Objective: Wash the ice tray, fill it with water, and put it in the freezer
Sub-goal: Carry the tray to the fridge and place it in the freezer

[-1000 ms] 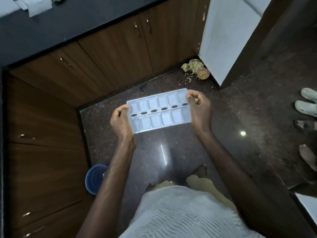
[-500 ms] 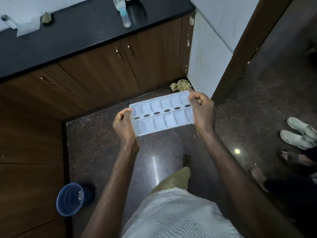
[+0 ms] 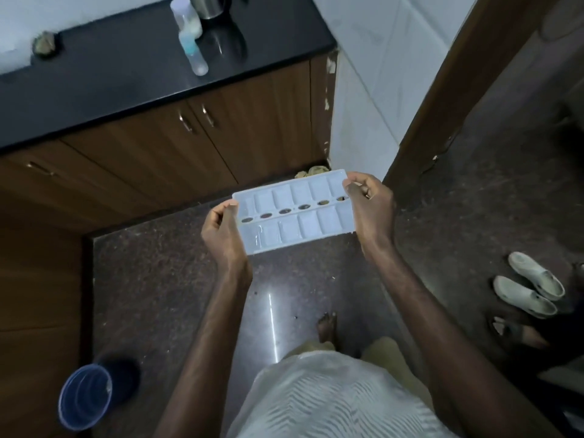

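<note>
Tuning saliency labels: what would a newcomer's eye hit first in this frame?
The pale ice tray, held at frame centre over the dark floor, with the left hand gripping its left end and the right hand its right end. Next come the blue container on the floor at lower left and the pair of white shoes near the right edge.

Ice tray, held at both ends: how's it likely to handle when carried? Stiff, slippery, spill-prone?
The ice tray looks like thin moulded plastic, so probably light and slightly flexible; left hand and right hand grip opposite ends, which should limit sag. Glints in its near cells suggest water: likely slippery, apt to spill if tilted.
</note>
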`<action>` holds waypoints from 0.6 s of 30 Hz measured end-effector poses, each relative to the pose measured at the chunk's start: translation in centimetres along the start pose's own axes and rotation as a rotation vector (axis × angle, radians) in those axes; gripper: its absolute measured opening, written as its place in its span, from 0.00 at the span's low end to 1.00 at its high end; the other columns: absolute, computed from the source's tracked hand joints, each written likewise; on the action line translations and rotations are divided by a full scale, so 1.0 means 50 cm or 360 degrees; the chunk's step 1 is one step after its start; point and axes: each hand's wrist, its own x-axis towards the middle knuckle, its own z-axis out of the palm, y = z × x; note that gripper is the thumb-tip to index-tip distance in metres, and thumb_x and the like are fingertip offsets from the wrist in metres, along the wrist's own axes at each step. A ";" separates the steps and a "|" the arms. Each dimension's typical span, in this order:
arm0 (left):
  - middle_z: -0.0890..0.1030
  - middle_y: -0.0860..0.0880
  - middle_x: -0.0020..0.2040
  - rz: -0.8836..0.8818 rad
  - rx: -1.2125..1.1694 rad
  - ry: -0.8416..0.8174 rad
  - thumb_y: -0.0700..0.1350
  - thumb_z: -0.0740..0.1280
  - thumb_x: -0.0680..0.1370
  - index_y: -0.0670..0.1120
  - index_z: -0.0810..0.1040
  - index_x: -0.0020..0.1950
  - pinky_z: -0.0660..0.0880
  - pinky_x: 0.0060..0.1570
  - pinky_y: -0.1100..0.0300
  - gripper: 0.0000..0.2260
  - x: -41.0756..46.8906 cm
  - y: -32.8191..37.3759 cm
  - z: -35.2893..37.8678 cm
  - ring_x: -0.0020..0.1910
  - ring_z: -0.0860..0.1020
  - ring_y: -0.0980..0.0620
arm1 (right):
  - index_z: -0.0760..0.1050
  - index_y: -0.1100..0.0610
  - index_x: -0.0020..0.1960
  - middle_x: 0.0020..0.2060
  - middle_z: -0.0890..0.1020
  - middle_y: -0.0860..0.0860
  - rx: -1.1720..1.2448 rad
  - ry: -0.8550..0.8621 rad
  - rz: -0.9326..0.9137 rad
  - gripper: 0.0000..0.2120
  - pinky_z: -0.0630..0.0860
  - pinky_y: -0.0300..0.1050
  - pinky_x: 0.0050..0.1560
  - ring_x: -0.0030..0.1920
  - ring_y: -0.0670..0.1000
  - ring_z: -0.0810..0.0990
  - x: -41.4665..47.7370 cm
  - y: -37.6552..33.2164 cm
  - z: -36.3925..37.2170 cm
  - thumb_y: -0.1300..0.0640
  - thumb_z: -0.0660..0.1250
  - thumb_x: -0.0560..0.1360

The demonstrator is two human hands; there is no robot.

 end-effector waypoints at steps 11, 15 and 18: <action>0.86 0.49 0.46 0.0116 0.0020 0.0061 0.45 0.72 0.80 0.45 0.85 0.52 0.80 0.41 0.60 0.05 -0.018 0.004 0.222 0.42 0.83 0.58 | 0.79 0.53 0.58 0.50 0.84 0.47 0.0001 -0.0141 -0.0011 0.08 0.74 0.35 0.39 0.47 0.43 0.82 0.208 -0.006 -0.121 0.52 0.68 0.80; 0.86 0.48 0.44 0.0087 -0.0025 0.0121 0.46 0.72 0.80 0.40 0.84 0.55 0.80 0.37 0.61 0.10 -0.062 -0.011 0.297 0.39 0.83 0.56 | 0.79 0.48 0.53 0.48 0.84 0.45 0.0034 -0.0199 -0.0023 0.04 0.80 0.45 0.43 0.48 0.46 0.83 0.276 -0.001 -0.178 0.50 0.68 0.80; 0.86 0.44 0.46 0.0077 -0.0039 0.0196 0.48 0.73 0.80 0.39 0.84 0.55 0.82 0.38 0.58 0.12 -0.110 -0.026 0.359 0.41 0.84 0.51 | 0.79 0.45 0.49 0.47 0.84 0.43 0.0067 -0.0274 -0.0055 0.03 0.79 0.47 0.47 0.48 0.46 0.82 0.329 0.000 -0.232 0.52 0.68 0.80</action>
